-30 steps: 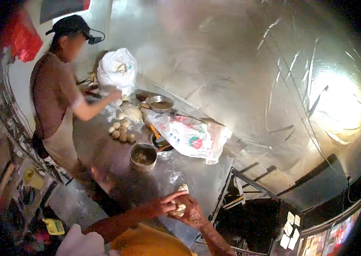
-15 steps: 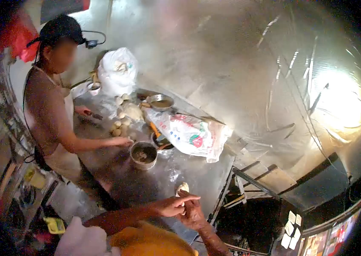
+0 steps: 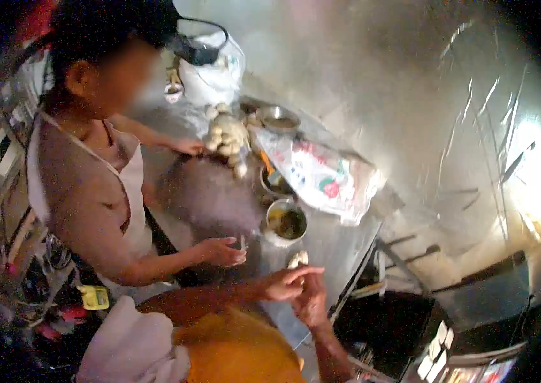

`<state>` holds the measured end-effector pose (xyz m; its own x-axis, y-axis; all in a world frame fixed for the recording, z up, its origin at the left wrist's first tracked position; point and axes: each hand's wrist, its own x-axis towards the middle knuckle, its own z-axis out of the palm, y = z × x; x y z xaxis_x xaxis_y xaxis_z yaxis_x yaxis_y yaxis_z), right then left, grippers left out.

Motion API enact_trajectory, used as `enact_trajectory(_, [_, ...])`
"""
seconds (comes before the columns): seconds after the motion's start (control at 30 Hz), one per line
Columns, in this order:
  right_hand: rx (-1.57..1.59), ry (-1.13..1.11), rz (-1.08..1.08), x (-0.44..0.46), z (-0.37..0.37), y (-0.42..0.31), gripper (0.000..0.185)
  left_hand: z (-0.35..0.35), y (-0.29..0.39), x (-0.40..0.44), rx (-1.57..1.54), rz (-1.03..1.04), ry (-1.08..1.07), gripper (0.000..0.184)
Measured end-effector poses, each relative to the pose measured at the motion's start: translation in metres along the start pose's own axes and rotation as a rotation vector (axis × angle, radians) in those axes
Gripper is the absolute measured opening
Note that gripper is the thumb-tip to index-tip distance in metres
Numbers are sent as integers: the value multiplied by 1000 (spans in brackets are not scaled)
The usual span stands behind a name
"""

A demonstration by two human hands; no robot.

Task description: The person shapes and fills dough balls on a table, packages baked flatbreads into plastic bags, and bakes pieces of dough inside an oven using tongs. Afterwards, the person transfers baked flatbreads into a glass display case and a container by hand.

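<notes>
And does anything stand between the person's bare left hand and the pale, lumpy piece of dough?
Nothing visible does: the left hand appears to meet the dough directly, at its near end. The round, pale-sided metal bowl stands beyond the dough, not between them.

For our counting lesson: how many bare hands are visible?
4: the wearer's left hand and right hand at pale, lumpy dough; the co-worker's far hand beside round, cream dough balls, near hand lower in view.

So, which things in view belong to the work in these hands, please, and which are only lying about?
In use, it seems:
pale dough piece, at the left hand and right hand
pot nearby
dough balls

Apparently just lying about:
yellow container
printed white bag
</notes>
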<state>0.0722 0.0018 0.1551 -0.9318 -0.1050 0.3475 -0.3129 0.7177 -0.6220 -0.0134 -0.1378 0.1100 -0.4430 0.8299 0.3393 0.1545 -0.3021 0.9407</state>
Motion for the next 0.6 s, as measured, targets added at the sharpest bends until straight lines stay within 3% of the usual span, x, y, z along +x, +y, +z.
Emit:
enact_trajectory(0.1, [72, 182, -3, 13, -7, -17, 23, 4, 27, 4, -264, -114, 51, 73])
enact_trajectory(0.13, [-60, 227, -88, 14, -11, -16, 25, 6, 30, 6, -287, -101, 52, 72])
enact_trajectory(0.23, [12, 79, 91, -1, -12, -8, 44, 4, 42, 7, -135, -169, 15, 68])
enact_trajectory(0.3, [-56, 25, 95, 6, -26, -19, 59, 0, 30, 9, -25, -63, -43, 70])
enact_trajectory(0.37, [-120, 13, 31, 3, -24, -4, 57, 2, 28, 14, 91, -2, -69, 73])
enact_trajectory(0.43, [-85, 50, -27, 6, -23, 0, 48, -4, 41, 18, -189, -241, -84, 78])
enact_trajectory(0.47, [-41, 112, -20, 10, -27, 0, 33, -9, 53, 20, -343, -395, -90, 82])
enact_trajectory(0.53, [546, 314, 307, 16, -29, -13, 24, 9, 43, 23, -1045, -381, 154, 74])
enact_trajectory(0.57, [583, 373, 422, 24, -36, -23, 23, 14, 49, 24, -1237, -273, 201, 60])
enact_trajectory(0.6, [583, 379, 422, 24, -29, -15, 23, 24, 38, 22, -1235, -277, 196, 60])
